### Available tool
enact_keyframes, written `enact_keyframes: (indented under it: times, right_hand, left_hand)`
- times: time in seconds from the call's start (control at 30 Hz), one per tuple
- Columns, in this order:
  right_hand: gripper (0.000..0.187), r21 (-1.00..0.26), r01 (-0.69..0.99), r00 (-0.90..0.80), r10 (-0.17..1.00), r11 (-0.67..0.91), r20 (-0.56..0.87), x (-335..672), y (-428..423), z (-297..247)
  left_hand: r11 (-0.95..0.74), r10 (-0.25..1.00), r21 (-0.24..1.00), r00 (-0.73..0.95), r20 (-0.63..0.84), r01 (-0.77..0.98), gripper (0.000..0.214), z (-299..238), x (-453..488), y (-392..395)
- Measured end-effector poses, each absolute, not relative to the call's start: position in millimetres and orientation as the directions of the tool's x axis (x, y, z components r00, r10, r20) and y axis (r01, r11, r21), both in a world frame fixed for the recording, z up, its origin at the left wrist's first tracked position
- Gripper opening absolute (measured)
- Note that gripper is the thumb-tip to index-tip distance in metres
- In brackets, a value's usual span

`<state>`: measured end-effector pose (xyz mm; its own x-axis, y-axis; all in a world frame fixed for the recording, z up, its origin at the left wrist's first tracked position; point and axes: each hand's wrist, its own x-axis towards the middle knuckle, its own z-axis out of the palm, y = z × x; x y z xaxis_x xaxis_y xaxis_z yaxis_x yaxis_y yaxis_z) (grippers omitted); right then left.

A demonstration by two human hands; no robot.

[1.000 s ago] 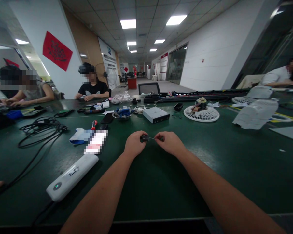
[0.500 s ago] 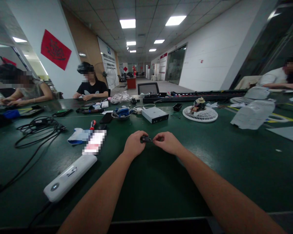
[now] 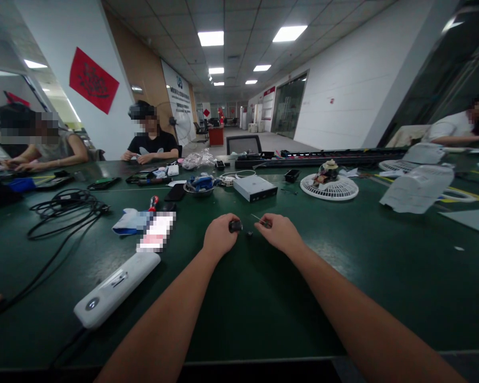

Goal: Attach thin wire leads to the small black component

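Observation:
My left hand (image 3: 221, 235) is closed around a small black rounded part (image 3: 235, 226), whose end shows past the thumb and fingertips. Opposite it, my right hand (image 3: 279, 232) pinches a thin light rod (image 3: 257, 217) that points left; a dark bit shows at its fingertips. Between the two hands is a small black piece (image 3: 249, 234), apart from both and seemingly on the table. The exact kind of these small parts cannot be made out.
The green table (image 3: 263, 308) holds a white power strip (image 3: 117, 290), a coiled black cable (image 3: 66, 207), a screwdriver (image 3: 154, 203), a silver disc drive (image 3: 255, 188), a bowl with blue contents (image 3: 200, 186) and a white fan grille (image 3: 329, 190). Other people sit around the table.
My hands have drawn slightly apart, and the parts that spanned them are separated. A small black piece now shows between them, and the thin rod is in my right fingers.

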<state>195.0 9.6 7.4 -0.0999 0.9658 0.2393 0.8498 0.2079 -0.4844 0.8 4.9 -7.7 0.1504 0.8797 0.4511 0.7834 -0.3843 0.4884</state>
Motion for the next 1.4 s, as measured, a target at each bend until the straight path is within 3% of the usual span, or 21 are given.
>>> enact_keyframes:
  times: [0.13,0.23,0.37,0.67,0.87,1.0,1.2,1.4]
  right_hand:
    - [0.024,-0.469,0.820,-0.204,0.933,0.327,0.295,188,11,0]
    - [0.021,-0.431,0.833,-0.260,0.933,0.348,0.250,183,10,-3]
    - [0.012,-0.518,0.784,-0.291,0.940,0.342,0.179,183,9,0]
    - [0.017,-0.672,0.650,-0.182,0.931,0.355,0.316,190,14,-1]
    - [0.016,-0.634,0.675,-0.198,0.920,0.377,0.337,191,15,-2]
    - [0.017,-0.646,0.697,-0.150,0.944,0.312,0.295,194,15,-1]
    - [0.017,-0.670,0.654,-0.255,0.936,0.353,0.244,192,15,-3]
    - [0.018,-0.699,0.649,-0.182,0.953,0.301,0.241,190,14,-2]
  left_hand:
    - [-0.357,0.892,0.520,0.117,0.438,0.776,0.026,-13,-1,8]
    - [-0.343,0.901,0.532,0.111,0.419,0.775,0.028,-14,-1,8]
    - [-0.330,0.913,0.539,0.117,0.390,0.775,0.029,-11,1,7]
    - [-0.333,0.929,0.509,0.183,0.322,0.794,0.029,-2,6,2]
    - [-0.421,0.893,0.423,0.284,0.350,0.802,0.030,2,7,-4]
    - [-0.437,0.885,0.425,0.296,0.358,0.792,0.029,2,6,-5]
    - [-0.480,0.865,0.418,0.336,0.372,0.771,0.032,-2,5,-2]
    - [-0.518,0.843,0.425,0.358,0.401,0.743,0.030,-4,3,1]
